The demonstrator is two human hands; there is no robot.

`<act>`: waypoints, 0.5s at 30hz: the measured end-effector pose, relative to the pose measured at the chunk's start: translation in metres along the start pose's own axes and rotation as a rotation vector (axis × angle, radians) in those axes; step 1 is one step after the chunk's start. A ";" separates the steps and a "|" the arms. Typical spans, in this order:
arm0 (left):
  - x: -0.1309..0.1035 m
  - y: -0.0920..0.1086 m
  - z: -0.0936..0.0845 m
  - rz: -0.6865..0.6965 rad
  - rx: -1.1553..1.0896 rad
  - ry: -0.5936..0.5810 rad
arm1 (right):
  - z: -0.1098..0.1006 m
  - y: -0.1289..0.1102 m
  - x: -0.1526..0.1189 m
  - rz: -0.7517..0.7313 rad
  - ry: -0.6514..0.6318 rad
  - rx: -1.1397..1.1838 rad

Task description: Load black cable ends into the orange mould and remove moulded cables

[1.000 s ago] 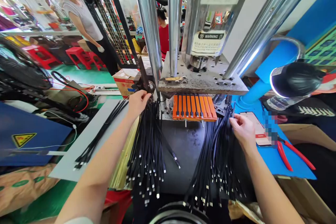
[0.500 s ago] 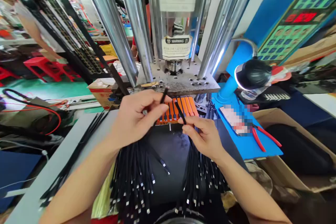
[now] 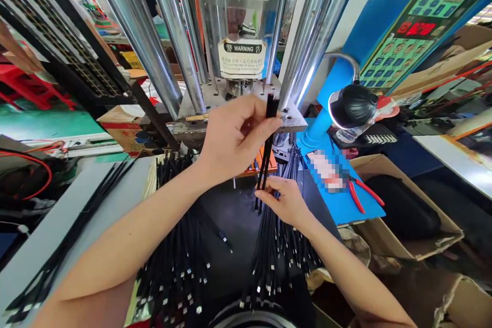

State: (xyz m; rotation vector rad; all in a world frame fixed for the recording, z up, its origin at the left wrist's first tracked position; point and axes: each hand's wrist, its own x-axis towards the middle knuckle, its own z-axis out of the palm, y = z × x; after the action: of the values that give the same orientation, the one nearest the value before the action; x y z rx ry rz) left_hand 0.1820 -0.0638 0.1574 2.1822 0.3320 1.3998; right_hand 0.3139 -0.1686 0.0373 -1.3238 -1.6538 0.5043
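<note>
Two or so black cables (image 3: 266, 156) hang upright in front of the press. My left hand (image 3: 238, 133) pinches them near their upper ends, thumb against fingers. Lower down, my right hand (image 3: 282, 200) grips the same cables between thumb and fingertips. Behind them, an orange fixture (image 3: 251, 166) with slots is mostly hidden by my left hand and the cables. A bundle of black cables (image 3: 265, 251) with metal plug ends lies below my right hand. Another black cable bundle (image 3: 172, 261) spreads beneath my left forearm.
The press plate (image 3: 294, 118) and its steel columns (image 3: 319, 31) rise ahead. On the right, a blue board (image 3: 346, 215) carries red-handled pliers (image 3: 367, 192), near a black lamp (image 3: 353, 107) and a cardboard box (image 3: 442, 246). More cables (image 3: 77, 230) lie at left.
My left hand has moved right and raised the cables above my right hand. My right hand has moved slightly lower. The camera view has shifted to the right.
</note>
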 end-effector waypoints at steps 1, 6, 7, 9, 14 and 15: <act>0.007 0.001 0.001 0.055 0.037 0.018 | -0.004 0.009 0.004 0.006 0.002 -0.038; 0.019 -0.003 0.012 0.325 0.091 -0.016 | -0.026 0.056 0.055 0.053 0.212 -0.100; 0.014 -0.009 0.016 0.322 0.071 -0.008 | -0.027 0.065 0.067 0.073 0.240 -0.087; -0.007 -0.028 0.024 0.202 0.088 -0.037 | -0.028 0.082 0.085 0.104 0.245 -0.052; -0.070 -0.082 0.037 0.047 0.471 -0.654 | -0.024 0.097 0.103 0.123 0.120 -0.065; -0.078 -0.087 0.038 0.076 0.526 -0.739 | -0.024 0.097 0.103 0.128 0.094 -0.084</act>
State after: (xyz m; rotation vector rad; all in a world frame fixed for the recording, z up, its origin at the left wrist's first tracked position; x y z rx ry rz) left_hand 0.1878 -0.0391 0.0373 2.9745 0.3607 0.4716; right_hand 0.3867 -0.0475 0.0154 -1.4996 -1.5339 0.4449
